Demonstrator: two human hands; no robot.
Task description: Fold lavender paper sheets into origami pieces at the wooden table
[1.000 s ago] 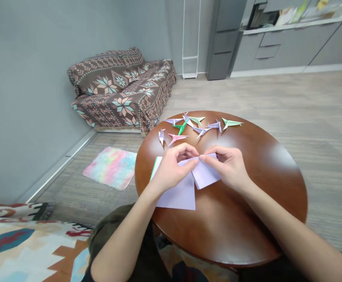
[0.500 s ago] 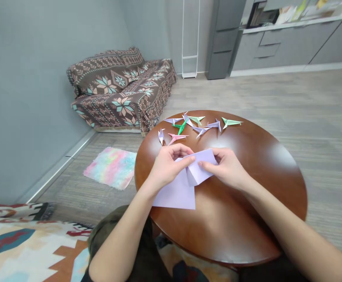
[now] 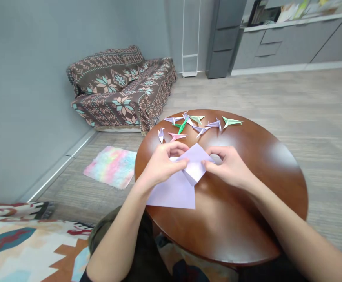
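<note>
Between both hands is a small folded piece of lilac origami paper (image 3: 195, 163), turned with one corner up and one down. My left hand (image 3: 168, 161) pinches its left corner between thumb and fingers. Its right corner is pinched by my right hand (image 3: 224, 163). Beneath, a flat sheet of lilac paper (image 3: 173, 194) lies on the table, partly covered by my left hand and the folded piece. Beyond my hands lie several folded paper cranes, among them a green crane (image 3: 181, 125), a pink crane (image 3: 178, 136) and a pale green crane (image 3: 231, 122).
The round brown table (image 3: 247, 227) stands before my knees. A sofa (image 3: 120, 90) under a patterned cover is at the back left, with a fluffy pastel rug (image 3: 112, 166) on the floor. Grey cabinets (image 3: 291, 45) line the back right.
The folded paper has turned from lying squarely to a diamond, corner up. Both hands have shifted their pinch to its left and right corners. The cranes stay put.
</note>
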